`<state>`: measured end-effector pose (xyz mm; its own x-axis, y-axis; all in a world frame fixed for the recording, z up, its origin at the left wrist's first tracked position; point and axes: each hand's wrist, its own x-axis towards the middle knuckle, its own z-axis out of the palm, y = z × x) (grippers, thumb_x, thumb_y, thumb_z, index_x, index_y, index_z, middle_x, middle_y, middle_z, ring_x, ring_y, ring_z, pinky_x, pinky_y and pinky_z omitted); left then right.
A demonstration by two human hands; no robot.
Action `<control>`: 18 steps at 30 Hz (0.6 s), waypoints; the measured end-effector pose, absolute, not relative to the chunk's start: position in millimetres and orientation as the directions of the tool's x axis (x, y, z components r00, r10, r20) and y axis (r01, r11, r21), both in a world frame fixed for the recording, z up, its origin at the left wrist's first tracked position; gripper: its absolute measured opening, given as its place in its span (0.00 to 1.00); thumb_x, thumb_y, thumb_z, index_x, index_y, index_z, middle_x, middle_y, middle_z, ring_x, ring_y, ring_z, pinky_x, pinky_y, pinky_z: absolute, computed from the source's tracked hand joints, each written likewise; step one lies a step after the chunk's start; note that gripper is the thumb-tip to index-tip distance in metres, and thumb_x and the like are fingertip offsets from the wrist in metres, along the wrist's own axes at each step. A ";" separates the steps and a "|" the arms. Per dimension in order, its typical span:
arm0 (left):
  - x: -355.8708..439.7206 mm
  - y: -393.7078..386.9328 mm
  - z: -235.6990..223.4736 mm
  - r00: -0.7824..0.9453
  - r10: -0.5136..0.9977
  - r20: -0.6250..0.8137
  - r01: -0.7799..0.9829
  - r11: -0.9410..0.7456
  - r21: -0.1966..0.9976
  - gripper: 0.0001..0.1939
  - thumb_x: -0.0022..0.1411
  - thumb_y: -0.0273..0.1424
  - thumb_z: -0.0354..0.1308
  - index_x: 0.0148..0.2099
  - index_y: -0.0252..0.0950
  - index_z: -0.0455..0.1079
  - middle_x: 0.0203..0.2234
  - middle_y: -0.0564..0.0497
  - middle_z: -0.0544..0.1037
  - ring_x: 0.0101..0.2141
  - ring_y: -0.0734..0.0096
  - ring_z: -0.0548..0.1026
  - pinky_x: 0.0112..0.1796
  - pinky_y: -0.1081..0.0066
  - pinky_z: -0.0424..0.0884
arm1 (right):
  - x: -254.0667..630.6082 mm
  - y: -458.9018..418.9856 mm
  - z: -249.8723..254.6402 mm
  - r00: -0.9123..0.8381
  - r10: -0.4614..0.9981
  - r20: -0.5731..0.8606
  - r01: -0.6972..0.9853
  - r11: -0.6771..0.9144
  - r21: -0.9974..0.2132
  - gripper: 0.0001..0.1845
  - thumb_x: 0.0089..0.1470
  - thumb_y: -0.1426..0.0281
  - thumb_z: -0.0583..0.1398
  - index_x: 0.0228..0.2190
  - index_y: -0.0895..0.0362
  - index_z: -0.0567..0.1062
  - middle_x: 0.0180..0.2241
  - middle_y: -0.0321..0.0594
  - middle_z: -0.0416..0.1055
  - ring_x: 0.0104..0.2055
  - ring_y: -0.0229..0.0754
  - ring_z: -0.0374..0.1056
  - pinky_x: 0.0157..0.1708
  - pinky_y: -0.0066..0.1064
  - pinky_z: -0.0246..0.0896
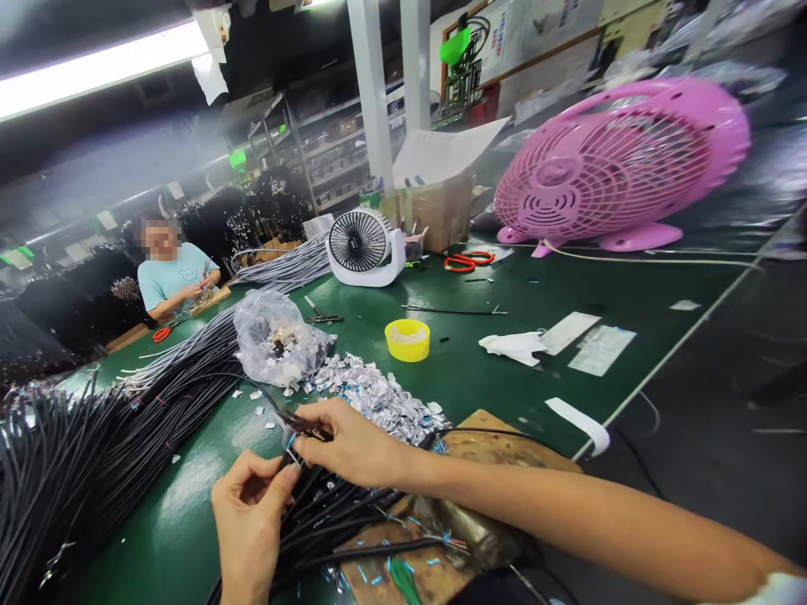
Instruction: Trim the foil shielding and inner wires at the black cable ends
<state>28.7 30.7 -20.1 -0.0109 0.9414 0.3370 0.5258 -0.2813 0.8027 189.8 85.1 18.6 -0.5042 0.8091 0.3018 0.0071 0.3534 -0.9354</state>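
My left hand [249, 508] is closed, thumb and fingers pinching the end of a black cable where blue and pale inner wires show. Right beside it, my right hand [346, 437] is closed around a dark metal hand tool [303, 425], its kind not clear, while its fingertips meet the same wires. Below both hands runs a bunch of black cables [334, 512]. Just beyond the tool lies a heap of torn silver foil pieces [378, 391]. One cable end with stripped coloured wires [450, 542] rests over a wooden board [435, 580].
Long black cables [145, 428] cover the left of the green table. A plastic bag [277, 340], yellow tape roll [407, 340], white fan [362, 244], red-handled scissors [467, 260] and large pink fan [618, 168] stand or lie beyond. A person [173, 273] sits across, hands busy.
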 end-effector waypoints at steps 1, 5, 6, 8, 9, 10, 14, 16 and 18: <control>29.7 29.6 -17.4 -0.010 0.926 0.378 0.534 -0.315 0.784 0.12 0.61 0.35 0.55 0.33 0.30 0.68 0.24 0.55 0.70 0.23 0.79 0.70 0.24 0.76 0.68 | 190.3 85.2 20.5 -0.536 0.812 0.229 -0.027 0.254 -0.967 0.09 0.45 0.78 0.53 0.17 0.61 0.66 0.14 0.28 0.58 0.16 0.28 0.50 0.16 0.20 0.43; 38.9 23.5 -0.8 -0.023 0.827 0.562 0.589 -0.443 0.675 0.13 0.56 0.32 0.59 0.22 0.33 0.65 0.17 0.57 0.65 0.20 0.79 0.66 0.20 0.78 0.65 | 193.5 81.7 25.6 -0.606 0.795 -0.029 -0.053 -0.077 -0.996 0.13 0.49 0.77 0.50 0.15 0.59 0.62 0.10 0.28 0.56 0.09 0.26 0.44 0.10 0.20 0.38; 41.8 21.9 3.0 -0.031 0.791 0.610 0.609 -0.469 0.639 0.13 0.55 0.30 0.59 0.21 0.34 0.66 0.17 0.56 0.65 0.20 0.79 0.66 0.21 0.78 0.64 | 194.0 80.3 25.9 -0.606 0.795 -0.030 -0.064 -0.087 -0.994 0.14 0.50 0.75 0.50 0.15 0.59 0.62 0.10 0.28 0.56 0.09 0.26 0.44 0.10 0.20 0.38; 47.4 19.2 8.1 -0.047 0.712 0.701 0.652 -0.509 0.561 0.11 0.56 0.27 0.58 0.22 0.35 0.67 0.17 0.56 0.66 0.19 0.79 0.66 0.21 0.77 0.64 | 194.6 77.8 24.9 -0.595 0.801 0.061 -0.119 -0.013 -0.993 0.16 0.52 0.71 0.51 0.15 0.58 0.62 0.10 0.28 0.56 0.09 0.27 0.46 0.10 0.20 0.39; 50.0 18.3 9.3 -0.053 0.670 0.740 0.673 -0.524 0.522 0.10 0.56 0.26 0.57 0.22 0.35 0.68 0.16 0.56 0.66 0.19 0.79 0.66 0.22 0.77 0.64 | 194.8 76.9 23.7 -0.589 0.798 0.130 -0.149 0.051 -0.988 0.16 0.53 0.68 0.52 0.16 0.58 0.61 0.10 0.28 0.56 0.10 0.27 0.47 0.11 0.20 0.41; 52.5 17.6 9.5 -0.056 0.629 0.775 0.693 -0.534 0.483 0.10 0.56 0.24 0.57 0.23 0.36 0.68 0.16 0.57 0.66 0.18 0.80 0.65 0.22 0.78 0.65 | 195.1 76.3 22.2 -0.580 0.789 0.201 -0.164 0.129 -0.978 0.18 0.54 0.65 0.53 0.16 0.58 0.61 0.11 0.28 0.56 0.11 0.27 0.47 0.12 0.20 0.42; 59.8 17.6 5.0 -0.055 0.480 0.876 0.758 -0.551 0.349 0.10 0.56 0.19 0.56 0.25 0.36 0.70 0.15 0.57 0.66 0.17 0.81 0.64 0.23 0.79 0.65 | 196.8 75.9 15.0 -0.534 0.717 0.448 -0.124 0.458 -0.880 0.26 0.55 0.55 0.53 0.15 0.58 0.59 0.13 0.29 0.52 0.17 0.28 0.46 0.16 0.22 0.41; 61.3 18.3 1.6 -0.052 0.410 0.911 0.783 -0.549 0.292 0.09 0.54 0.17 0.58 0.26 0.35 0.70 0.16 0.57 0.68 0.18 0.81 0.66 0.24 0.79 0.65 | 198.1 75.5 13.1 -0.493 0.697 0.521 -0.108 0.545 -0.832 0.26 0.55 0.55 0.53 0.15 0.59 0.59 0.15 0.29 0.52 0.19 0.29 0.46 0.18 0.23 0.42; 61.2 19.0 -1.3 -0.055 0.337 0.940 0.804 -0.543 0.242 0.09 0.52 0.16 0.59 0.27 0.35 0.70 0.17 0.57 0.69 0.18 0.81 0.67 0.24 0.78 0.66 | 199.9 74.2 13.6 -0.439 0.720 0.537 -0.102 0.553 -0.827 0.23 0.55 0.54 0.54 0.20 0.60 0.66 0.17 0.31 0.59 0.20 0.30 0.51 0.20 0.23 0.47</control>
